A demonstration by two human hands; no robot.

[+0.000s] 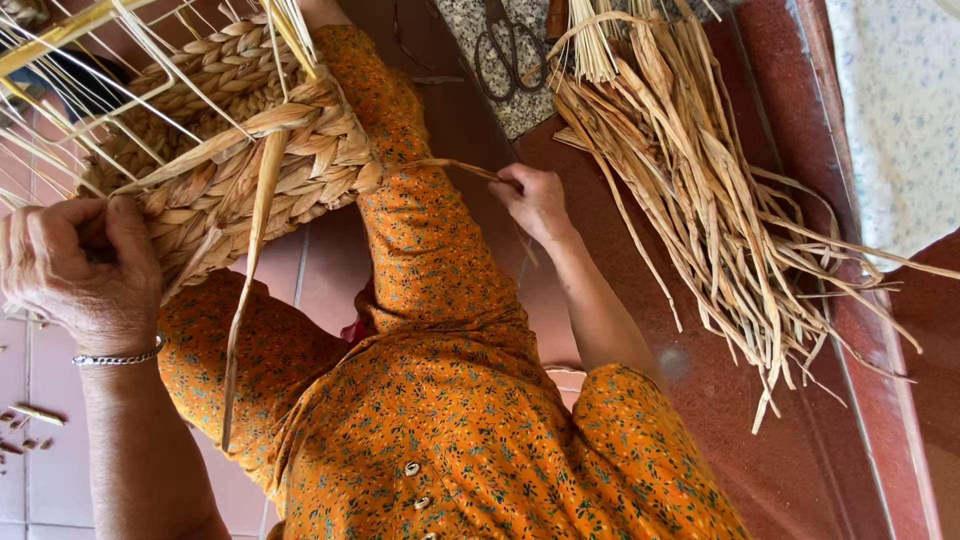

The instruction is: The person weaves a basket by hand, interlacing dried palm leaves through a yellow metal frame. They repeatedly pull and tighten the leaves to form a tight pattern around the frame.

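While hands [300, 230] weave, basket [250, 150], straw [700, 180]

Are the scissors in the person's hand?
No, the dark metal scissors lie on the speckled stone surface, apart from the right hand pulling a straw strand.

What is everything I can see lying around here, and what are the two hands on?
Woven basket: one, straw-coloured, upper left, on the lap.
Loose strand: one, tan, from basket to right hand.
Dried fibre bundle: one, pale tan, on the floor at right.
Scissors: one pair, dark, top centre.
Floor: red-brown tiles.
Dress: one, orange, floral.
Bracelet: one, silver, left wrist.
Left hand: grips the basket.
Right hand: fingers pinch the strand.
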